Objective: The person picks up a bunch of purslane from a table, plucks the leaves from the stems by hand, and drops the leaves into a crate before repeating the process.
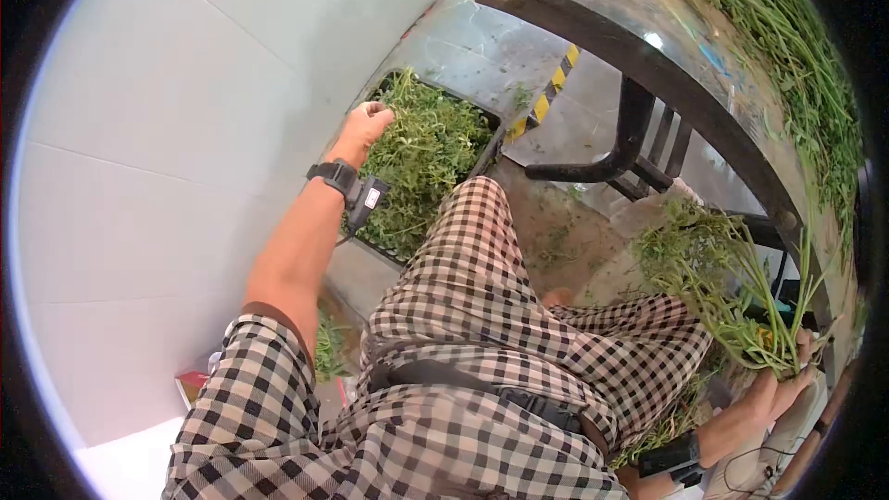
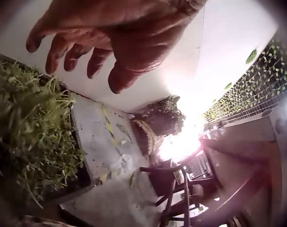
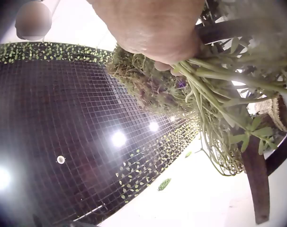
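Bright head view with black fisheye corners, washed-out glare in the left wrist view, slight blur.

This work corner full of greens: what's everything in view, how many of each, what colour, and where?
Tray: one, black, floor beside the wall
Greens: uncountable, green, heaped in the tray
Pile: one, green, on the table
Table: one, grey with dark edge, right
Chair: one, dark, beyond the table edge
Tape: one strip visible from above, yellow and black, floor
Wall: white, left
Mesh: dark with green leaves, right wrist view
Bunch: one, green, in the right hand
Clothes: black-and-pale check, on the person
Wrist devices: two, black, one per wrist
Left hand: one, bare, at the tray
Right hand: one, bare, gripping the bunch
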Action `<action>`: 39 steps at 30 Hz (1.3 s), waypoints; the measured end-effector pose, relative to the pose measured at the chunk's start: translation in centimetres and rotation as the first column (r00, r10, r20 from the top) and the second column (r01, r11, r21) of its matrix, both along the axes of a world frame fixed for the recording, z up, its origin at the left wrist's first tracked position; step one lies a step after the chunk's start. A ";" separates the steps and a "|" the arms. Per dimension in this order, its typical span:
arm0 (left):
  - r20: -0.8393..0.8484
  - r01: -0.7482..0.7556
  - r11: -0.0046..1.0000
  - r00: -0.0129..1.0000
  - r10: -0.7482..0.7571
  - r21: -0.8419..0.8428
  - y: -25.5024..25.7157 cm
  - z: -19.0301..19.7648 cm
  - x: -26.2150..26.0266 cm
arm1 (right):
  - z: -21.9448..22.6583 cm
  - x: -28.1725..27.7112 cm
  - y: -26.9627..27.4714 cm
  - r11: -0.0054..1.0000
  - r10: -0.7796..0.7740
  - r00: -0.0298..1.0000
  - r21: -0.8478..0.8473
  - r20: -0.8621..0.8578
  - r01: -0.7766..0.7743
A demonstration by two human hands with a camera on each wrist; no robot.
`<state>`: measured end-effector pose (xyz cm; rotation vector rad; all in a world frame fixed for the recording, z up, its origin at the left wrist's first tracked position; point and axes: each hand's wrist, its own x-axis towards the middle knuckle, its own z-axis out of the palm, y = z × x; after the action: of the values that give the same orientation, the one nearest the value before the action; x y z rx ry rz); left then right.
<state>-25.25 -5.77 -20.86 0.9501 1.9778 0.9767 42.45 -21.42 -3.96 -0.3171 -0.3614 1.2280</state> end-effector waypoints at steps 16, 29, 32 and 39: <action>0.051 0.751 0.608 0.618 -0.785 0.260 -1.3 15.2 17.1 | 3.8 -12.2 3.3 0.994 -0.007 0.951 -0.104 0.309 0.041; -0.283 0.847 0.165 0.343 -0.896 0.506 -5.3 21.0 24.9 | 4.9 -18.1 6.8 0.984 0.036 0.589 -0.132 0.808 0.122; -0.485 0.821 0.079 0.408 -0.773 0.565 -5.3 18.9 28.8 | 4.9 -19.9 7.1 0.989 0.076 0.537 -0.130 0.840 0.064; -0.185 0.781 0.345 0.498 -0.847 0.520 -6.3 16.9 33.2 | 5.4 -22.7 7.4 0.989 0.063 0.498 -0.122 0.865 0.087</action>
<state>7.93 -12.08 -3.92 1.9098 0.7907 0.9215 19.71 -13.98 1.43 -1.1017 -1.1568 0.9892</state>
